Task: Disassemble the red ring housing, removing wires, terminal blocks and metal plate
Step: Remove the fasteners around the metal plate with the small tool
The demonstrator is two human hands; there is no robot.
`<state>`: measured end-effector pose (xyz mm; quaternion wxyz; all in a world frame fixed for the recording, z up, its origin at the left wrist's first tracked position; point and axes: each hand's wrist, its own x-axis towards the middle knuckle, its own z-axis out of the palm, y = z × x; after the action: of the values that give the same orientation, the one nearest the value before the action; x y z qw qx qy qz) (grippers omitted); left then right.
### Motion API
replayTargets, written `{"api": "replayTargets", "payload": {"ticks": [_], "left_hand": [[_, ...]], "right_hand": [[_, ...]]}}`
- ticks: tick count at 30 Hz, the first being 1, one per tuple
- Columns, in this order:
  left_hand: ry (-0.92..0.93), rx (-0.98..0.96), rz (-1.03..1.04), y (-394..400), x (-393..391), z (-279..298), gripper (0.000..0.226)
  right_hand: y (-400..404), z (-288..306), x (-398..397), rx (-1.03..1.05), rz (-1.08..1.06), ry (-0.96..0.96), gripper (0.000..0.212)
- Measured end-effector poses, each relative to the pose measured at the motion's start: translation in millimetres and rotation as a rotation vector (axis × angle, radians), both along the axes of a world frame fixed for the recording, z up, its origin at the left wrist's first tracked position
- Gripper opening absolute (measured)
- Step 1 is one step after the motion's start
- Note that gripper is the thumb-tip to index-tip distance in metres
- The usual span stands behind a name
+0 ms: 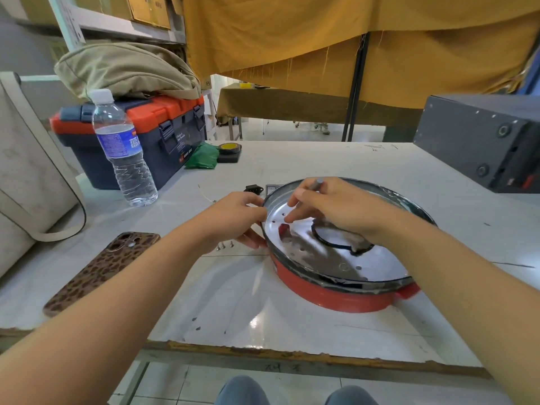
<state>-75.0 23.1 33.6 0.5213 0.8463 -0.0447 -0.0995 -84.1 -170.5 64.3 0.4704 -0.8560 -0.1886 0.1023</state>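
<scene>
The red ring housing (pixel 327 296) lies on the white table, right of centre. A shiny round metal plate (pixel 309 249) with small holes fills its top, and a black wire loop (pixel 330 244) rests on the plate. My left hand (pixel 233 217) grips the housing's left rim. My right hand (pixel 336 206) hovers over the plate and holds a thin grey tool (pixel 315 184), its fingertips pointing down at the plate's left part. A small black part (pixel 253 189) and a grey block (pixel 272 189) lie just behind the housing. Three loose screws (pixel 225 245) sit by my left hand.
A phone in a spotted case (pixel 102 270) lies front left. A water bottle (pixel 122 150), a blue-orange toolbox (pixel 140 133), a green cloth (pixel 203 156) and a tape roll (pixel 230 150) stand at back left. A dark grey box (pixel 479 141) sits at right.
</scene>
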Motion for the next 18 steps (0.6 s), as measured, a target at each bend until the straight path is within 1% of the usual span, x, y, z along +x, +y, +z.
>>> {"api": "replayTargets", "payload": {"ticks": [2, 6, 9, 11, 14, 16, 18], "left_hand": [[-0.030, 0.025, 0.005, -1.4, 2.8, -1.4, 0.024], [-0.074, 0.064, 0.024, -5.6, 7.9, -2.8, 0.029], [-0.102, 0.054, 0.048, -10.6, 9.8, -3.0, 0.031], [-0.127, 0.012, 0.076, -14.5, 10.3, -4.0, 0.030], [-0.118, -0.024, 0.151, -17.2, 11.5, -7.0, 0.020], [-0.071, -0.037, 0.185, -15.7, 10.5, -7.3, 0.024], [-0.021, -0.076, 0.180, -12.6, 8.9, -6.0, 0.035]], "right_hand": [[-6.3, 4.9, -1.7, 0.014, 0.064, 0.033, 0.026], [-16.0, 5.0, -4.7, -0.080, 0.212, 0.013, 0.029], [-17.0, 1.4, -8.3, -0.182, 0.276, -0.011, 0.025], [-17.0, -0.5, -8.6, -0.272, 0.292, -0.065, 0.021], [-17.0, -0.2, -9.5, -0.354, 0.297, -0.110, 0.020], [-16.8, -0.8, -10.1, -0.390, 0.288, -0.129, 0.019], [-15.2, -2.1, -9.8, -0.410, 0.267, -0.128, 0.020]]}}
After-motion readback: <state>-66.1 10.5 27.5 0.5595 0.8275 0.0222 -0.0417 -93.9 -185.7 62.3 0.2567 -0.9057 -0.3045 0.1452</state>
